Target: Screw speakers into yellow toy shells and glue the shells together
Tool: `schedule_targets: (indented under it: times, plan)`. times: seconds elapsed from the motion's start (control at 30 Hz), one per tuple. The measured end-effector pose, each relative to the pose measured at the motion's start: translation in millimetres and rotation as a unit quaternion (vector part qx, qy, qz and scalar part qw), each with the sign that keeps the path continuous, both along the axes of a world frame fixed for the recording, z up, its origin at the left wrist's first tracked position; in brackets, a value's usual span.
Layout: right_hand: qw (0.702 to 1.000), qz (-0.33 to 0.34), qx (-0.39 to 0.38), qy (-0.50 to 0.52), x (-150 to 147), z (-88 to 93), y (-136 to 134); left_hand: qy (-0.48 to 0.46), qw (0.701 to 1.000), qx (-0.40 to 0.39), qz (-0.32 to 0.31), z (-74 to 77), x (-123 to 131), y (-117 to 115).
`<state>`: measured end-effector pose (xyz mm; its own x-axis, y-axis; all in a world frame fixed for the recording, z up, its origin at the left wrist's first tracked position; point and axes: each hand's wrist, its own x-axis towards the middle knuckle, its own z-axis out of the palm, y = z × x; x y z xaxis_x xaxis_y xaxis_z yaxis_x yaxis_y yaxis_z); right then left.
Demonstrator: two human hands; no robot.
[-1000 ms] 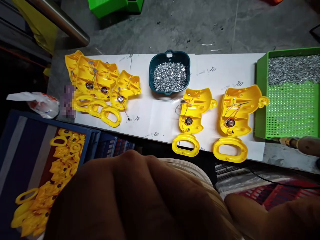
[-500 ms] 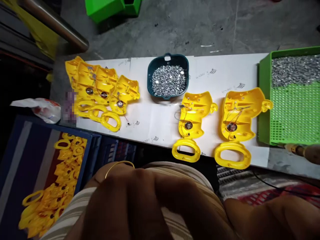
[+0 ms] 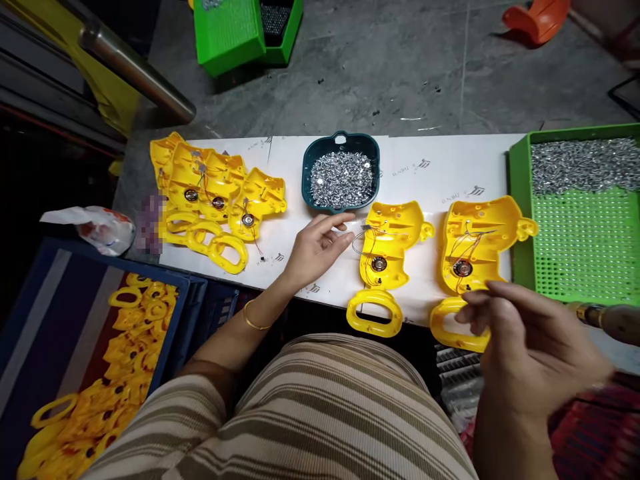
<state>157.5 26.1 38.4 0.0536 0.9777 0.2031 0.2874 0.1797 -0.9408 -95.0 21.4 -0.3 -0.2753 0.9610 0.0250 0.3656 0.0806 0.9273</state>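
My left hand (image 3: 317, 250), fingers loosely bent and thumb apart, hovers just left of a yellow half shell (image 3: 390, 250); nothing shows in it. Wires and a round speaker (image 3: 379, 265) sit inside that shell. Below it lies a yellow oval ring (image 3: 374, 313). My right hand (image 3: 540, 340) is over a second yellow oval ring (image 3: 443, 323), partly covering it, with loosely curled fingers and no object visible in them. Just beyond it is another wired yellow half shell (image 3: 483, 240). A dark teal basin (image 3: 307, 173) of small silvery screws stands beyond my left hand.
A green perforated basket (image 3: 575, 247) with screws stands at right, beside a tool's rounded end (image 3: 617, 323). More yellow shells (image 3: 210, 177) and rings are grouped at left. A blue crate (image 3: 173, 333) holds yellow parts. Green bins (image 3: 227, 40) and an orange scoop-like piece (image 3: 540, 23) lie farther back.
Both hands have moved from close in front of the camera out over the table, left hand toward the nearer shell, right toward the right-hand ring. The view has shifted slightly.
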Motion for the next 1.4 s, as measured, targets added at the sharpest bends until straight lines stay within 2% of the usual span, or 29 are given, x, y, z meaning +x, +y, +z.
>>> schedule_targets:
  times: [0.1,0.17,0.23,0.37,0.5,0.6,0.77,0.93,1.03,1.13,1.2,1.27,1.33,1.4]
  plan:
    - [0.998,0.046,0.003,-0.047,-11,-15.9,18,-0.013,1.0,0.007,0.008,-32.5,2,13]
    - [0.989,0.097,-0.002,-0.11,-14,-20.7,27,-0.008,1.0,0.017,0.015,-40.1,6,14]
    - [0.979,0.138,0.003,-0.151,-19,-23.2,36,0.015,0.999,0.04,0.019,-38.2,11,13]
    - [0.963,0.194,0.032,-0.186,-34,-23.4,55,0.109,0.985,0.136,0.002,-23.8,20,12]
    - [0.953,0.216,0.065,-0.204,-45,-18.0,69,0.206,0.956,0.202,-0.043,-16.2,29,20]
    - [0.941,0.234,0.066,-0.235,-48,-15.7,75,0.228,0.946,0.222,-0.064,-17.1,37,28]
    - [0.918,0.252,0.033,-0.305,-46,-18.7,86,0.232,0.943,0.23,-0.063,-20.6,43,35]
    - [0.922,0.288,-0.053,-0.252,-46,-19.4,104,0.268,0.946,0.172,-0.055,-24.9,45,39]
    - [0.925,0.311,-0.092,-0.199,-44,-20.7,109,0.23,0.958,0.166,-0.045,-28.4,46,41]
    - [0.934,0.271,-0.065,-0.224,-40,-20.6,103,0.179,0.97,0.161,-0.017,-30.6,47,40]
    - [0.912,0.241,-0.026,-0.33,-37,-18.5,96,0.16,0.975,0.158,-0.005,-31.0,50,39]
    - [0.865,0.24,-0.009,-0.44,-38,-16.0,89,0.151,0.976,0.16,-0.001,-30.8,52,38]
    - [0.83,0.248,-0.015,-0.499,-43,-14.0,85,0.148,0.975,0.163,0.001,-30.3,54,37]
    - [0.814,0.249,-0.023,-0.525,-48,-12.4,84,0.148,0.976,0.16,0.004,-30.2,54,36]
